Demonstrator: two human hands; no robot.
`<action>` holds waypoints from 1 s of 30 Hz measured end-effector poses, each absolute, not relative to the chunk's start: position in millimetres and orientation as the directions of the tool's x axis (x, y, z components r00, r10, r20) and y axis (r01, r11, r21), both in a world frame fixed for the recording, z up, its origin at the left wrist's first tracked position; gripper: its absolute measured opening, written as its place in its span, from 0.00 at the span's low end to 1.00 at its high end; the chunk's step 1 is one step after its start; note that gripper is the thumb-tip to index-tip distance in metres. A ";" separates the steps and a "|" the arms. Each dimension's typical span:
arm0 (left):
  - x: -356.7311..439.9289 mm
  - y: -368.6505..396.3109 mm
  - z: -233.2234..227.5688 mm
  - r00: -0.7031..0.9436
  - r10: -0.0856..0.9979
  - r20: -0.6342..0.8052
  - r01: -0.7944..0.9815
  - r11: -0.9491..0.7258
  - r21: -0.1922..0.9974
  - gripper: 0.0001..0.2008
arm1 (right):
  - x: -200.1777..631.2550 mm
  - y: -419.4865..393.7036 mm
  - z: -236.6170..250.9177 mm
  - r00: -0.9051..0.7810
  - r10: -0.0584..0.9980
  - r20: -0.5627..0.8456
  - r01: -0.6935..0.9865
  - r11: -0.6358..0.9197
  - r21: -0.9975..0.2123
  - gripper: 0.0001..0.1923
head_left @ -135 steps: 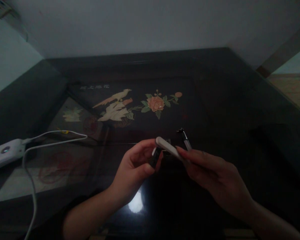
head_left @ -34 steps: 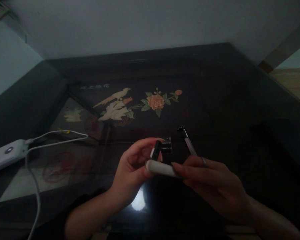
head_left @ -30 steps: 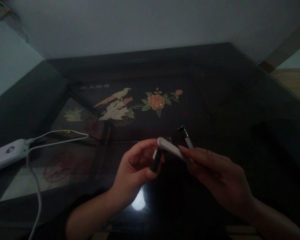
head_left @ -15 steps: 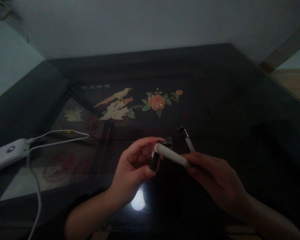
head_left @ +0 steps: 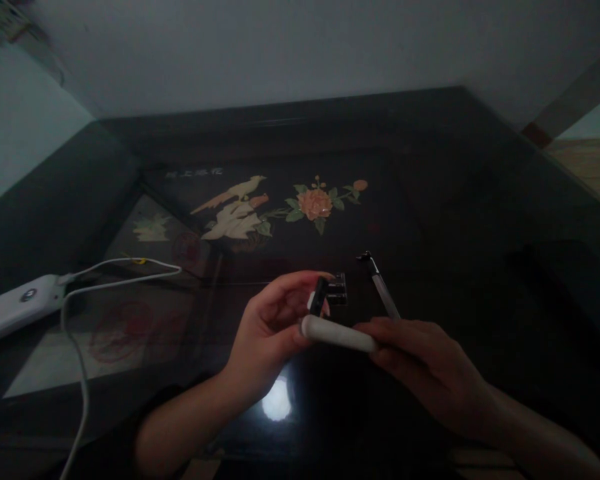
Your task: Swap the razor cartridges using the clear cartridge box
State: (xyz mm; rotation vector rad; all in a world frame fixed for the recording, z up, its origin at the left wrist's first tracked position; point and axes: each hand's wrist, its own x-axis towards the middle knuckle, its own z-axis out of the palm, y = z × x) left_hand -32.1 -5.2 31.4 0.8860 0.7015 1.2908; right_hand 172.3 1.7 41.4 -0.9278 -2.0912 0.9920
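Note:
In dim light over a dark glass-topped table (head_left: 460, 200), my left hand (head_left: 267, 333) pinches a small black part (head_left: 320, 301) between thumb and fingertips. My right hand (head_left: 420, 370) grips a white cylindrical stick (head_left: 337, 335), lying nearly level, its left end against the lower end of the black part and my left thumb. Just behind the hands a small black clip-like piece (head_left: 337, 293) and a thin metal rod (head_left: 383, 290) with a dark tip lie on the glass.
A white power bank (head_left: 15, 313) sits at the left edge, its white cable (head_left: 115, 279) looping across the glass and down toward me. Under the glass is a bird-and-flower inlay (head_left: 275, 207). A lamp reflection (head_left: 277, 403) glares between my forearms.
The white stick's left end has swung down from the top of the black part to its lower end, lying flatter. My left hand keeps its pinch. The view shifted slightly.

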 end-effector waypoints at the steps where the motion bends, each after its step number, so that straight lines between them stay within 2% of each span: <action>1: -32.0 -5.4 31.7 0.159 0.987 0.039 -0.502 0.047 0.864 0.20 | 172.0 2.2 41.5 -0.535 0.812 0.234 0.325 0.454 -0.830 0.13; 5: -30.9 -6.1 33.4 0.139 0.990 0.028 -0.500 0.046 0.865 0.21 | 171.2 4.9 42.4 -0.451 0.871 0.195 0.378 0.385 -0.842 0.13; 10: -31.6 -5.8 33.2 0.146 0.989 0.023 -0.471 0.049 0.881 0.20 | 171.2 3.4 43.5 -0.554 0.800 0.230 0.321 0.460 -0.828 0.13; 15: -30.7 -6.3 34.0 0.157 0.986 0.059 -0.512 0.030 0.859 0.19 | 172.2 3.1 42.6 -0.443 0.872 0.210 0.391 0.399 -0.829 0.13; 21: -31.6 -5.9 31.3 0.184 0.982 0.044 -0.505 0.056 0.861 0.19 | 173.6 1.8 39.4 -0.562 0.792 0.241 0.291 0.461 -0.838 0.13; 26: -30.2 -6.9 30.7 0.159 0.987 0.027 -0.513 0.059 0.856 0.19 | 172.4 2.1 41.0 -0.423 0.892 0.161 0.408 0.346 -0.845 0.12; 30: -30.0 -6.5 32.7 0.150 0.988 0.027 -0.486 0.050 0.872 0.19 | 174.5 0.2 40.5 -0.536 0.818 0.208 0.343 0.436 -0.832 0.13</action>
